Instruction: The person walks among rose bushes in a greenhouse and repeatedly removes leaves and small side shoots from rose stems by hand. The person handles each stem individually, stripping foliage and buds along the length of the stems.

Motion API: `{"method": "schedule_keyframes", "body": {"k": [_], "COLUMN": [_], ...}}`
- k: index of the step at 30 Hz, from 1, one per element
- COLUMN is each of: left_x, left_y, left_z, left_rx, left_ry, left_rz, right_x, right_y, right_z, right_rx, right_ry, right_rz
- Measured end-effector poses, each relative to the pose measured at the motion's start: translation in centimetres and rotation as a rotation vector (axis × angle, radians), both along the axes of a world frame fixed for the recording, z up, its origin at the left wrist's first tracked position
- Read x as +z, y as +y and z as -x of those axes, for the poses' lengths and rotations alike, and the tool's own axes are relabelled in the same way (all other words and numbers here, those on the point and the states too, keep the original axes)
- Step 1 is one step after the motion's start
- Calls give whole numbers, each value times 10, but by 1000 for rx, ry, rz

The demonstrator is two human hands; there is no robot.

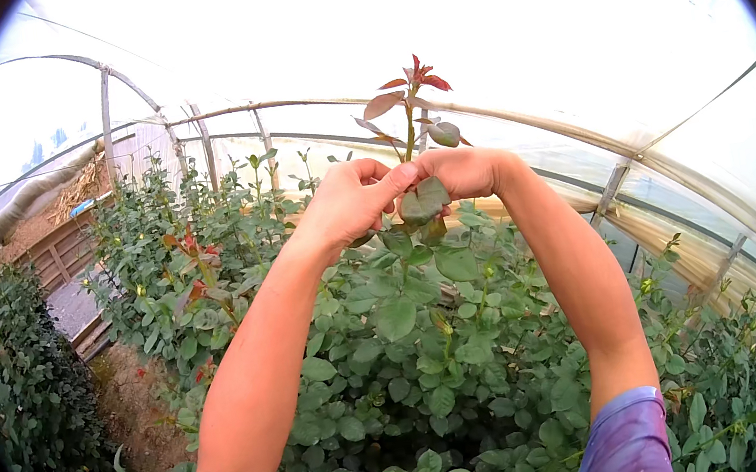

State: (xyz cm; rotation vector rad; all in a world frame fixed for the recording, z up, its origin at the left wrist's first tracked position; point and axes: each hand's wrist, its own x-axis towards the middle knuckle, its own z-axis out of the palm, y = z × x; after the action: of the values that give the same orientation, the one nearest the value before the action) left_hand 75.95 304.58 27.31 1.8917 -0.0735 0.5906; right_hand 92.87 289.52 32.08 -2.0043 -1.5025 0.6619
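Note:
A tall rose shoot (409, 129) rises upright in front of me, with dark red young leaves (423, 76) at its tip. My left hand (356, 200) pinches its stem from the left, thumb laid across the front. From the right, my right hand (462, 172) curls in against the same stem, and the two hands meet there. Green rose leaves (425, 200) hang just below the fingers and partly cover them. Exactly where the fingertips sit on the stem is hidden.
Dense rose bushes (395, 319) fill the space below my arms. To the left, a dirt path (138, 414) runs beside another leafy row (31, 406). Wooden posts (108, 127) and a plastic greenhouse cover (324, 30) enclose the place. Yellowish sheeting (654, 237) hangs at right.

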Motion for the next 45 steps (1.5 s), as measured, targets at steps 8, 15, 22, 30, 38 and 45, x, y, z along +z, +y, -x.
{"method": "schedule_keyframes", "body": {"k": [8, 15, 22, 30, 38, 45], "left_x": [-10, -15, -23, -19, -17, -22], "left_y": [-11, -17, -20, -30, -25, -28], "left_z": [40, 66, 80, 89, 88, 89], "left_rx": [-184, -160, -274, -258, -515, -551], "left_ry": [-7, -1, 22, -151, 8, -12], "left_rz": [-71, -57, -16, 7, 263, 311], "right_x": [-21, 10, 38, 33, 32, 15], "right_y": [-13, -62, -79, -86, -89, -82], "right_z": [36, 133, 210, 210, 206, 199], "right_rx": [-210, -391, -248, -328, -279, -400], "right_ry": [136, -51, -487, -276, 142, 269], "right_rz": [-37, -1087, -313, -371, -368, -604]}}
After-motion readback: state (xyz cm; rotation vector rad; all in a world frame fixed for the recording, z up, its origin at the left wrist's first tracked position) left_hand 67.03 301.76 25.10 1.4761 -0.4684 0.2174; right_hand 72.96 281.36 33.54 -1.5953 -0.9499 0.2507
